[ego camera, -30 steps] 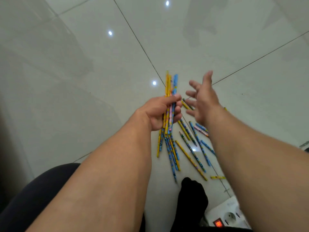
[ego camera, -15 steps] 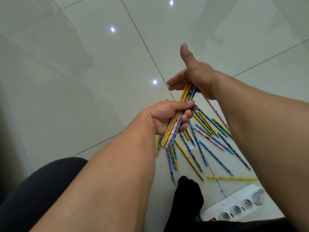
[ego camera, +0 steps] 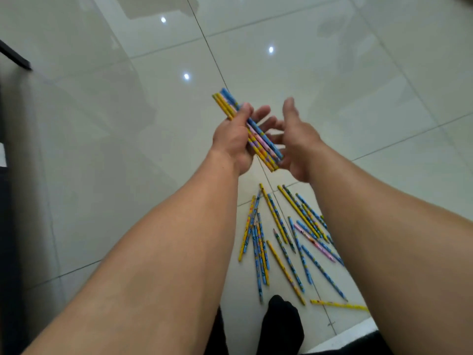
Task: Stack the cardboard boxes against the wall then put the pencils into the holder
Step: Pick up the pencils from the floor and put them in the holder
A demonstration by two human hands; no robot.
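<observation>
My left hand (ego camera: 234, 139) grips a bundle of pencils (ego camera: 258, 140), yellow, blue and pink, held above the floor and slanting from upper left to lower right. My right hand (ego camera: 298, 142) is beside it with fingers spread and relaxed, its palm against the lower ends of the bundle. Several more loose pencils (ego camera: 284, 239) lie scattered on the white tiled floor below my forearms. No holder or cardboard box is in view.
A foot in a black sock (ego camera: 282, 321) stands just below the loose pencils. A white object (ego camera: 343, 336) shows at the bottom right edge. A dark piece of furniture (ego camera: 7, 175) runs along the left edge. Glossy floor tiles (ego camera: 128, 124) stretch around.
My left hand has lifted the bundle higher and turned it so its top leans left. My right hand has come down from the upper ends to the lower ends.
</observation>
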